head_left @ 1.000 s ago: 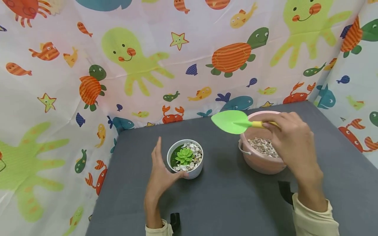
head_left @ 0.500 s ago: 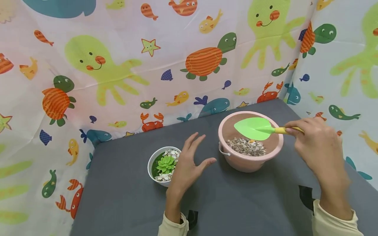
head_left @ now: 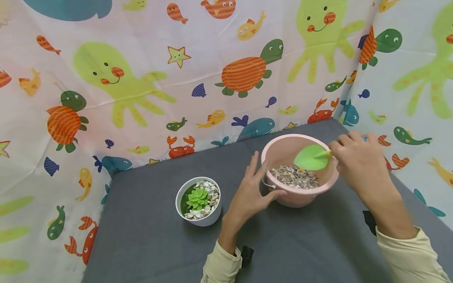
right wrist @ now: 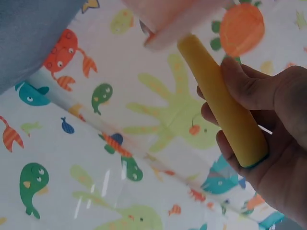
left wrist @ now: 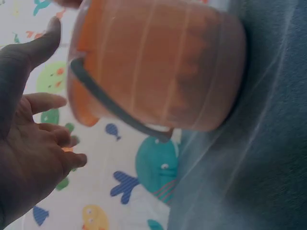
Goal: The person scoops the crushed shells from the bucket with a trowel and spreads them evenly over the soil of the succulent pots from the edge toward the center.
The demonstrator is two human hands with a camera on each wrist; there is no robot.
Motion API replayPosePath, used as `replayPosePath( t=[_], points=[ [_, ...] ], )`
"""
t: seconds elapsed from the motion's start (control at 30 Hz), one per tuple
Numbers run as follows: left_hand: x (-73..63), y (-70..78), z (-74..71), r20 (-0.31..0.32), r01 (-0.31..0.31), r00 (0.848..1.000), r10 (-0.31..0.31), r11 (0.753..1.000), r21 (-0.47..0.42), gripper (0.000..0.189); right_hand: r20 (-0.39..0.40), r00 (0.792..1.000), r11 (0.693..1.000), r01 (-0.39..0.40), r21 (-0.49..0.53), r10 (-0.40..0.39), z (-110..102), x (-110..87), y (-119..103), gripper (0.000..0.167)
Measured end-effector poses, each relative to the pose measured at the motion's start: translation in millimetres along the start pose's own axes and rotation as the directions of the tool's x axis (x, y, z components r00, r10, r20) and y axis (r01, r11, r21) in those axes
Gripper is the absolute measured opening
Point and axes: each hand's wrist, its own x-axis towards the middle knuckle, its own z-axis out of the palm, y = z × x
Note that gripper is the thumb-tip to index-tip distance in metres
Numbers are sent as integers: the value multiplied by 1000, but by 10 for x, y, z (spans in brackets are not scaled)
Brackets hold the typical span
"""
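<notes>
I can read no text, label, brand, number or sign anywhere in front of me

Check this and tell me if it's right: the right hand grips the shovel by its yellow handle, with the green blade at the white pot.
The place is wrong: the head view shows the green blade at the mouth of the pink bucket, not at the white pot. The right hand does grip the shovel's yellow handle.
</notes>
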Motion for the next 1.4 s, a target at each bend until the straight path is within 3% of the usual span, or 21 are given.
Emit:
replayPosePath(
  t=[0.23,0.37,0.57,0.8,0.93,1.1,1.23,1.4],
  points=[
    [34,-10,138,-20,-17,1000,17,999,28,88,66,993,991,103,-91,-97,353,108,-142,32],
    [31,-18,153,-42,-14,999,15,999,35,84,145,984,989,114,-96,-99,489,110,-189,29],
    [32,0,169,-38,-15,999,16,1000,18,83,258,965,997,60,-37,-48,538,127,-187,22],
    [28,-2,160,-41,-3,999,3,1000,10,84,242,970,992,-47,121,16,649,151,-200,18],
    [19,-10,166,-47,-11,999,11,1000,1,83,233,972,971,-95,219,43,712,122,-202,29],
    [6,-23,175,-54,-20,998,20,1000,-3,83,198,972,934,-180,308,122,729,94,-212,21],
    [7,-34,188,-57,-16,998,15,1000,-18,83,226,953,888,-275,368,201,656,98,-227,12],
    [6,-45,197,-70,-18,997,15,999,-40,83,274,929,855,-344,388,249,506,71,-214,9]
  ],
)
